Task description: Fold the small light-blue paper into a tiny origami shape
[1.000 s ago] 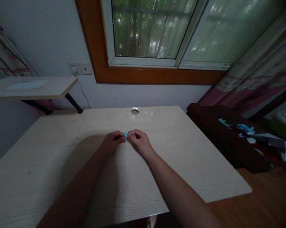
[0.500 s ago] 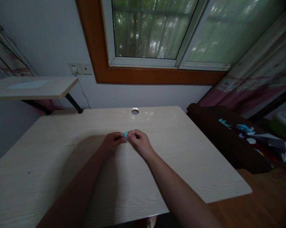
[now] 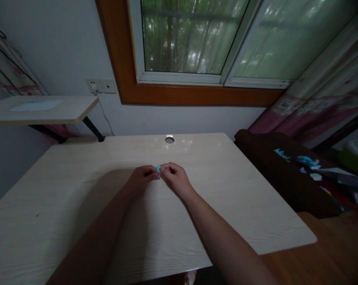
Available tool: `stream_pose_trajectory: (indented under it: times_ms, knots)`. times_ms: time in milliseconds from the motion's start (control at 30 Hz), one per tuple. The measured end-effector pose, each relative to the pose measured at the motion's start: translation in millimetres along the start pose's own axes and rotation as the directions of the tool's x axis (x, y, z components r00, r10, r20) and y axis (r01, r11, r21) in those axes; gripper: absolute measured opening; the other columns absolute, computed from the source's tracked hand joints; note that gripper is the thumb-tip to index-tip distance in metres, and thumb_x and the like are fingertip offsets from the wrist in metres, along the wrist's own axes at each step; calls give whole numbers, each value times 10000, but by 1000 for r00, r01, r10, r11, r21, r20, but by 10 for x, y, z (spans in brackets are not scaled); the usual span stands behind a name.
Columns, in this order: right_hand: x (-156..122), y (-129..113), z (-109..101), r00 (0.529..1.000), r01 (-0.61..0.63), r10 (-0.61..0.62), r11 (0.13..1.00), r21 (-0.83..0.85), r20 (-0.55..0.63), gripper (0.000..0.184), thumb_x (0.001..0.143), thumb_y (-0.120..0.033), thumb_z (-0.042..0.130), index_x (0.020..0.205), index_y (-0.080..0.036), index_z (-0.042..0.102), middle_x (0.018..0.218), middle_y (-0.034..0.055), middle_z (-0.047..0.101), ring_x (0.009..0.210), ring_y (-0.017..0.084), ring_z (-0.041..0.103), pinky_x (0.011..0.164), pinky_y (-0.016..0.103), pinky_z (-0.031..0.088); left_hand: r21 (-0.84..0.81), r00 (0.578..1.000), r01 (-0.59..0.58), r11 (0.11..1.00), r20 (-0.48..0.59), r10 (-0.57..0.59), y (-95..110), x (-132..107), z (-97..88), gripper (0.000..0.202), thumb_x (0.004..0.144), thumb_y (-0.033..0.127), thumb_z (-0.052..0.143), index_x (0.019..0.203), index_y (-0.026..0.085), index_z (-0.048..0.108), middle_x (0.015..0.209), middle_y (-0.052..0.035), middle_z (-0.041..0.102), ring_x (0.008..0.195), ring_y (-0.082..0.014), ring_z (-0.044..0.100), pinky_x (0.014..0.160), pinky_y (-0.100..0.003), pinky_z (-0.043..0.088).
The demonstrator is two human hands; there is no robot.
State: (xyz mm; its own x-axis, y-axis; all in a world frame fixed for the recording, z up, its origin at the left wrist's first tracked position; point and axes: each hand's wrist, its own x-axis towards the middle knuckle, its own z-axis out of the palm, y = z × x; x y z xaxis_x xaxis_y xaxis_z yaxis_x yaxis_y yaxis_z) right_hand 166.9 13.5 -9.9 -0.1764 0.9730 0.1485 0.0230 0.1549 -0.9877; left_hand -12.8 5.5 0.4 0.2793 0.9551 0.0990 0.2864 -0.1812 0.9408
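Observation:
Between my two hands is a small turquoise piece [image 3: 158, 168], rounded in outline and too small for me to tell its kind. My left hand [image 3: 141, 178] pinches it from the left with thumb and fingers. From the other side, the fingertips of my right hand [image 3: 176, 177] close on its right edge. Fingers cover part of the piece. Both hands are low over the pale wood-grain desk [image 3: 226, 206], a little in front of its round cable hole [image 3: 169, 140].
A raised shelf [image 3: 78, 113] on black legs stands at the desk's back left. Behind are a wall socket [image 3: 100, 86] with a plugged-in cord and a window [image 3: 185, 43]. On the right, a dark wooden bench [image 3: 265, 166] carries blue items [image 3: 308, 161] and papers.
My hands hold nearly the same pose around the turquoise piece. The left thumb covers slightly more of its lower edge, and the whole view has shifted very slightly.

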Motion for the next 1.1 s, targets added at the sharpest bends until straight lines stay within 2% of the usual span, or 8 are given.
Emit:
stream_pose_trajectory:
  times_ms: [1100]
  knots:
    - [8, -6, -5, 1000, -2, 2, 1000, 2, -3, 218, 793, -393, 674, 814, -180, 716, 768, 33, 702, 679, 156, 590, 647, 271, 447, 6, 1000, -4, 1000, 23, 4, -18, 3, -2, 257, 835, 396, 623, 771, 163, 709, 741, -29, 703, 730, -170, 624, 717, -275, 466]
